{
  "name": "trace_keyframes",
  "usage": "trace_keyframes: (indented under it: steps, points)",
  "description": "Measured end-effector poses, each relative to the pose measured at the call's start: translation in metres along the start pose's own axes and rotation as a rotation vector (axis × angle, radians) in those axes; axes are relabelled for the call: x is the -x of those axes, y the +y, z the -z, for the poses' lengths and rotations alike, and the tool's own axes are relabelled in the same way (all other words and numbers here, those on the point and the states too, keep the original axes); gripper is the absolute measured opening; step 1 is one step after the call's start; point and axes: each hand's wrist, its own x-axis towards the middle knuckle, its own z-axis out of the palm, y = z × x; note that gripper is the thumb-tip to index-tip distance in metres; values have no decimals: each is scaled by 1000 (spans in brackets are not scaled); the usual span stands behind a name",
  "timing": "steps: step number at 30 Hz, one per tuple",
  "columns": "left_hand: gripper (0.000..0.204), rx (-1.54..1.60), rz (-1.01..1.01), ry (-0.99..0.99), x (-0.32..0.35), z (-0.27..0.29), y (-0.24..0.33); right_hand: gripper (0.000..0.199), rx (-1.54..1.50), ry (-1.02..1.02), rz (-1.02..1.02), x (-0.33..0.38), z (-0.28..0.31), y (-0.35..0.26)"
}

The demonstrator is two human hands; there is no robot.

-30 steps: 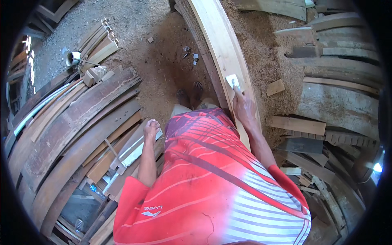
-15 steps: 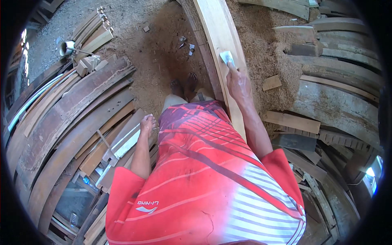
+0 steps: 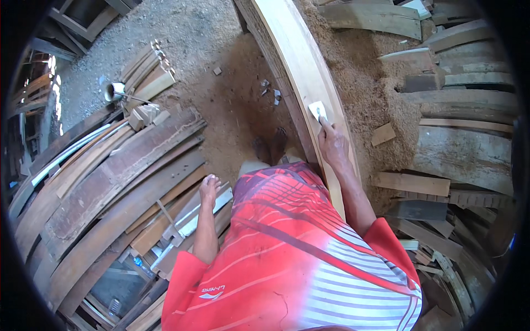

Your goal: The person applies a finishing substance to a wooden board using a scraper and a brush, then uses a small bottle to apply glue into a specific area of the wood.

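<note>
My right hand [image 3: 334, 144] presses a small folded white sheet [image 3: 317, 110], which looks like sandpaper, flat on the top face of a long pale wooden board [image 3: 301, 66]. The fingers are together over its near end, and its underside is hidden. The board runs from the far edge of the view toward my body, on my right. My left hand [image 3: 209, 190] hangs empty at my left side, fingers loosely apart, above stacked planks.
Stacked planks [image 3: 121, 204] lie on the left, with a metal cup-like vessel [image 3: 114, 92] by wood offcuts. More boards [image 3: 464, 149] pile on the right. Sawdust [image 3: 364, 71] and a loose wood block [image 3: 383, 134] lie beside the board. Paper scraps [image 3: 276, 97] are on the ground.
The whole view has shifted, so the scene sits lower and farther right. My right hand has slid slightly toward me along the board with the sheet. The left hand's fingers have loosened from a curl.
</note>
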Motion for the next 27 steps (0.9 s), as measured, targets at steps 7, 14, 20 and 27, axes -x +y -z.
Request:
trace_keyframes:
  steps: [7, 14, 20, 27]
  points:
    - [32, -253, 39, 46, 12, -1, -29, 36, -63, 64, 84, -126, -15, -51]
    - [42, -489, -95, -22, 6, 3, 0, 36, -45, 44, 73, -206, -7, -86]
    - [40, -364, -153, -30, -46, 13, 30, 36, -8, 55, 144, -291, -8, -122]
    - [50, -312, -11, 117, -115, 32, 129, 44, 54, -50, 106, -378, -7, -158]
